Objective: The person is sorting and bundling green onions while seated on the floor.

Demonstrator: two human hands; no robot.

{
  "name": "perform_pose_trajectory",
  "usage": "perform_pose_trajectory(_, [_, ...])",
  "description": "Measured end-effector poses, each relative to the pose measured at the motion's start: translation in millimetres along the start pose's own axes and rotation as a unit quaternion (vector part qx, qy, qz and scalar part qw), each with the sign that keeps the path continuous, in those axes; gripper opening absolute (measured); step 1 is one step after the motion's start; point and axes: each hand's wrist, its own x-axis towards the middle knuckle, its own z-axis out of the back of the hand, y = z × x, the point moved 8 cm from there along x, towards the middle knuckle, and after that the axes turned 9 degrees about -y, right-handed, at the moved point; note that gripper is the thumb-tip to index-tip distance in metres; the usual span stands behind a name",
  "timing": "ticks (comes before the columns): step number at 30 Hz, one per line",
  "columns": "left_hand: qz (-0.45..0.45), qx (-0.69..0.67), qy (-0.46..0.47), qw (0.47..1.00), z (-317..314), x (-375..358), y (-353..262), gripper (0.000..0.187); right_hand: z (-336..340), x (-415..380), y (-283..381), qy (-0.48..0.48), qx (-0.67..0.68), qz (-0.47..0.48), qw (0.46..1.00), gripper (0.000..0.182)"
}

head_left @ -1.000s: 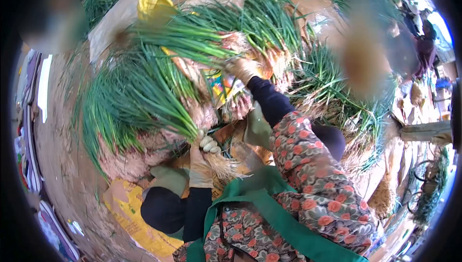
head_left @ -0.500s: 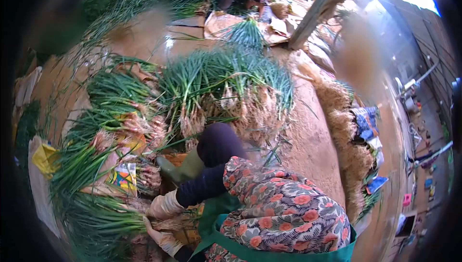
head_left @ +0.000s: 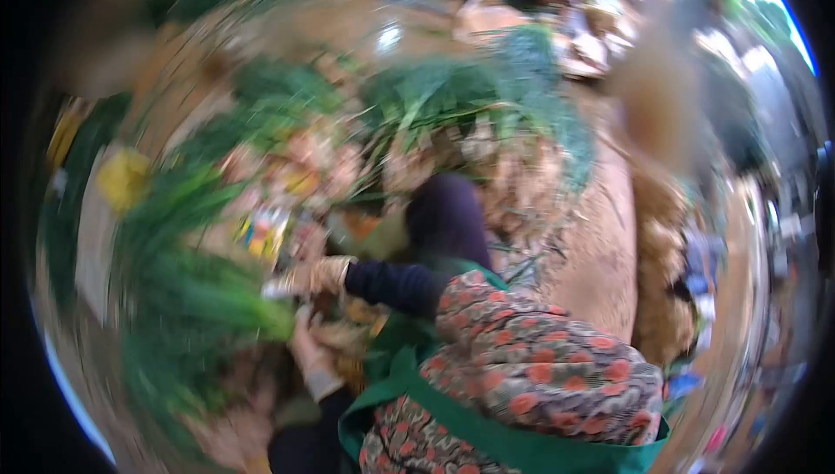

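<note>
Your right arm comes in from the right side of the view, its dark sleeve (head_left: 391, 288) running nearly level, and your right hand (head_left: 309, 278) points left, with the fingers at the upper edge of a bundle of green onions (head_left: 265, 310). Your left hand (head_left: 308, 345) rises from below, wrist under the fingers and thumb side up, gripping that bundle near its pale root end. The blur is heavy here, so I can't tell whether your right fingers are closed on the stalks or only lie against them. The bundle is in front of you, left of your bent knee (head_left: 450, 217), its leaves fanning out to the left. A colourful packet (head_left: 263, 233) lies just beyond your right hand, and more green onions (head_left: 474, 96) are heaped past the knee, roots toward you.
</note>
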Motion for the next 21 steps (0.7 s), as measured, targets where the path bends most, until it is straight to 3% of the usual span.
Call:
perform_pose_trajectory(1, [-0.018, -0.055, 0.020, 0.998, 8, 15, 13, 0.027, -3, 6, -6, -0.026, 0.015, -0.073, 0.997, 0.042])
perform_pose_trajectory(3, [-0.118, -0.019, -0.007, 0.993, 3, -13, -14, 0.023, -14, 8, -25, -0.084, 0.058, -0.208, 0.973, 0.034])
perform_pose_trajectory(4, [-0.090, -0.117, -0.007, 0.989, 3, -20, -14, 0.018, -11, 0, -33, -0.125, 0.081, -0.272, 0.951, 0.030])
perform_pose_trajectory(6, [-0.083, -0.178, 0.021, 0.980, 17, -8, -12, 0.020, -5, -19, -42, -0.229, 0.124, -0.381, 0.887, 0.023])
perform_pose_trajectory(8, [-0.094, -0.200, 0.039, 0.974, 21, 10, -9, 0.016, 2, -34, -39, -0.296, 0.127, -0.428, 0.844, 0.017])
perform_pose_trajectory(10, [-0.095, -0.228, 0.037, 0.968, 5, -12, -18, 0.015, 6, -43, -18, -0.290, 0.108, -0.421, 0.853, 0.020])
perform_pose_trajectory(12, [-0.073, -0.259, 0.041, 0.962, 8, -8, -14, 0.015, 8, -38, -2, -0.365, 0.185, -0.287, 0.866, 0.021])
perform_pose_trajectory(14, [-0.062, -0.255, 0.008, 0.965, 6, -13, -15, 0.016, -21, -33, 3, -0.389, 0.518, -0.321, 0.691, 0.020])
perform_pose_trajectory(15, [-0.048, -0.272, 0.036, 0.960, 2, -18, -16, 0.016, -27, -20, -8, -0.284, 0.622, -0.287, 0.671, 0.022])
perform_pose_trajectory(16, [-0.043, -0.281, 0.065, 0.956, -3, -21, -17, 0.016, -25, -15, -15, -0.246, 0.584, -0.311, 0.709, 0.024])
perform_pose_trajectory(18, [-0.035, -0.267, 0.128, 0.954, -12, -21, -13, 0.018, -4, -10, -27, -0.282, 0.460, -0.311, 0.782, 0.026])
perform_pose_trajectory(19, [-0.025, -0.300, 0.182, 0.936, -19, -34, -18, 0.023, 16, -20, -39, -0.403, 0.404, -0.355, 0.741, 0.027])
perform_pose_trajectory(21, [-0.015, -0.309, 0.182, 0.933, -14, -34, -16, 0.026, 23, -32, -32, -0.324, 0.302, -0.475, 0.761, 0.024])
